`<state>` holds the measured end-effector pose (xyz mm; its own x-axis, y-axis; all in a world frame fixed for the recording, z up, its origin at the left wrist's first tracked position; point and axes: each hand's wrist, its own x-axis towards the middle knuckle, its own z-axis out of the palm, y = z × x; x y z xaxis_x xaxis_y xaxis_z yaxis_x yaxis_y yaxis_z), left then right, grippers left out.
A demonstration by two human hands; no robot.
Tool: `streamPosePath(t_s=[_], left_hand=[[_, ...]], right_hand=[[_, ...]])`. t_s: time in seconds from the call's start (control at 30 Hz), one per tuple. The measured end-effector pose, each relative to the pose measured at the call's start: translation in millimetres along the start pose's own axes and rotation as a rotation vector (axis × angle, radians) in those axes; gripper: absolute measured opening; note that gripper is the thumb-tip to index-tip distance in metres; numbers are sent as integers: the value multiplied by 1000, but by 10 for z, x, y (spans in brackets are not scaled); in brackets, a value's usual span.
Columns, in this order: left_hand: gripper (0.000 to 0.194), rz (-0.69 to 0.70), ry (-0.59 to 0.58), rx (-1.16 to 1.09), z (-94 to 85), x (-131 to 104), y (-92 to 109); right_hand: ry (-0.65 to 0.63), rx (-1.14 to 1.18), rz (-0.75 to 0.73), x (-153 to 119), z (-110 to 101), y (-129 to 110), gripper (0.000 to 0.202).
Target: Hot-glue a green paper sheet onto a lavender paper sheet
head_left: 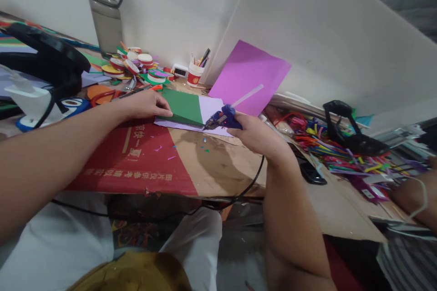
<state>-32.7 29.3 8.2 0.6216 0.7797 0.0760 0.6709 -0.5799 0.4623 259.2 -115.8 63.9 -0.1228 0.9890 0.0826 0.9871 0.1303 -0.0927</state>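
Observation:
My right hand [257, 132] is wrapped round a blue glue gun [228, 117], a translucent glue stick [248, 95] jutting from its back. Its nozzle tip meets the near right corner of a green paper sheet [182, 103]. My left hand [147, 103] is closed on the left side of that sheet, thumb over its surface near the front edge; the fingertips underneath are partly hidden. Beneath the green sheet lies a pale lilac sheet [210, 105], showing at the right and along the near edge.
Cardboard [225, 159] covers the table, sprinkled with paper scraps. A purple sheet [249, 77] leans at the wall beside a paper cup of pens [195, 74]. Scissors [102, 97] lie left, a phone [312, 172] right. The gun's black cord [251, 186] hangs over the front edge. Another person's arm [414, 195] is far right.

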Motion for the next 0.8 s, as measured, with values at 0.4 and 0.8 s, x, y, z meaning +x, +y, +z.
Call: streamPosePath(t_s=[0.4, 0.8], left_hand=[[40, -13, -19, 18, -13, 0, 32], [42, -29, -10, 39, -7, -3, 25]], right_hand=[[12, 19, -5, 11, 18, 25, 23], [20, 29, -3, 41, 68, 36, 25]])
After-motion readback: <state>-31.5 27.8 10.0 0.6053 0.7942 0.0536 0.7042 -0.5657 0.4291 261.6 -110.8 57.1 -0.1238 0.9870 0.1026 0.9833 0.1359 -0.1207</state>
